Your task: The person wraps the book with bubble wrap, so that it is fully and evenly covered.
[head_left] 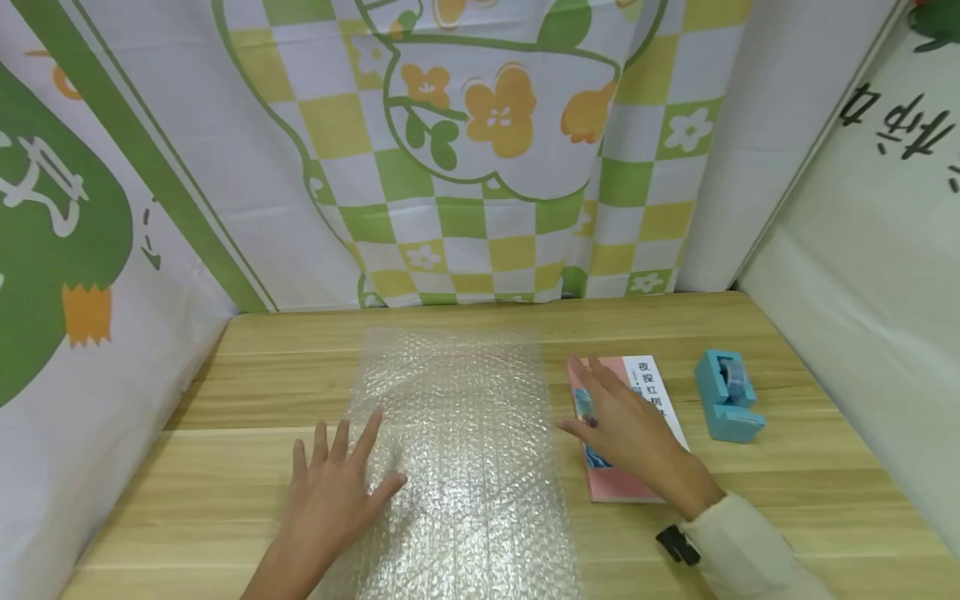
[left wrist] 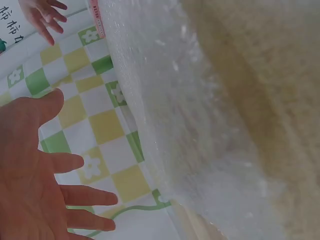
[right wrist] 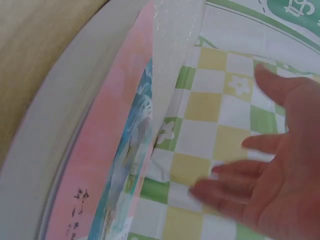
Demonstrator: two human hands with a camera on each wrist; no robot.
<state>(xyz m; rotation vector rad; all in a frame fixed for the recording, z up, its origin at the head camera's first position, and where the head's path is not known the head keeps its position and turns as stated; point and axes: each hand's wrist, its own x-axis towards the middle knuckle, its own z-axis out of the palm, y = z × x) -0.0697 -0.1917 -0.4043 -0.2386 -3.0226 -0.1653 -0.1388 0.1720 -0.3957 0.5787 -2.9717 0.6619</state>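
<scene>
The fingers [head_left: 602, 385] of the right hand [head_left: 633, 433] are loose and extended, thumb held apart, grasping nothing; in the right wrist view they hang clear of the book [head_left: 615, 482]. The book lies flat directly beneath that hand, its long axis running away from the person and leaning slightly left at the far end. The right hand is plainly the nearer one to it.

Just left of the book, with a narrow strip of wood between, the bubble wrap [head_left: 480, 450] is spread flat, its length also running away from the person. The left hand [head_left: 330, 492] hangs over its left edge, fingers spread and released, thumb above the sheet.

Right of the book, apart from it, a blue tape dispenser [head_left: 729, 427] carries a roll of clear tape [head_left: 735, 377]. All this rests on a wood-grain table [head_left: 795, 508], with a checked, flower-printed cloth [head_left: 465, 221] hanging behind its far edge.
</scene>
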